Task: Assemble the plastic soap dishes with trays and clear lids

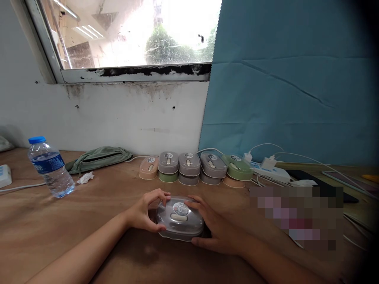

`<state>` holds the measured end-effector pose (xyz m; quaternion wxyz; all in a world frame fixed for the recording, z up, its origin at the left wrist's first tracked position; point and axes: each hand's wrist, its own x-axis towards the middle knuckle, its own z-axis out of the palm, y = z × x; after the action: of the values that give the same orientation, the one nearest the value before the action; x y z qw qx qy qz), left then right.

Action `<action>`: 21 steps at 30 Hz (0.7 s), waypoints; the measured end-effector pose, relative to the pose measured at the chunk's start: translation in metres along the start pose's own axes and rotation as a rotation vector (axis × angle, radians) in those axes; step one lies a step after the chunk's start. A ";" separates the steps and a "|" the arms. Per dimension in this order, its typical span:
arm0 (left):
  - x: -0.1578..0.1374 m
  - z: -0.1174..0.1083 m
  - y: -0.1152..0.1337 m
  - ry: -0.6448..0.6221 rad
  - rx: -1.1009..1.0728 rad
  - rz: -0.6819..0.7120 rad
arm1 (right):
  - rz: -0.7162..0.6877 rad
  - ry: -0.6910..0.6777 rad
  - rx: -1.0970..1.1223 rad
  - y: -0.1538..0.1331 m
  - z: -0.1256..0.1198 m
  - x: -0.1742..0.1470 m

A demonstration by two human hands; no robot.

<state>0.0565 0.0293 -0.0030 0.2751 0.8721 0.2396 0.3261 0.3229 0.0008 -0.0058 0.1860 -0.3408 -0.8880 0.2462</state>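
grey plastic box (183, 226), one: lidded, round label (181, 209) and pale oval tab (179, 217) on top; set upright on the tabletop (97, 209), in front of the row of boxes and between both hands.

left hand (142, 213): curved round the box's left side, fingertips at the far edge of the lid, thumb along the near edge.

right hand (217, 227): curved round the right side, fingers laid over the lid, thumb low at the near corner; the two hands apart, clasping the box from opposite sides.

row of boxes along the back, left to right: peach box (148, 169), single; grey on green (168, 177); grey on grey, two stacks; green box (241, 170) on peach.

bottle (49, 167), clear, blue cap and label, at left. beside it, crumpled tissue (85, 178) and green pouch (103, 157), zipped.

power strip (275, 174), white, right of the row, chargers plugged in, cables trailing. next to it, dark flat slab (328, 187); pixelated patch in front, contents hidden.

behind: white wall (133, 110), stained window frame (136, 74), blue cloth (281, 90) hung at right.
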 end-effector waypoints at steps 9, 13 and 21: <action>0.000 0.001 0.000 -0.063 0.005 0.028 | -0.059 -0.056 -0.044 0.002 -0.007 -0.004; -0.001 0.002 0.000 -0.062 -0.014 0.049 | -0.052 -0.057 -0.070 0.007 -0.006 -0.005; -0.002 0.005 0.000 -0.062 -0.018 0.061 | -0.064 -0.044 -0.085 0.003 -0.007 -0.007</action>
<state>0.0584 0.0262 -0.0066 0.2803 0.8861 0.2013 0.3094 0.3331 -0.0002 -0.0033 0.1596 -0.3141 -0.9120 0.2099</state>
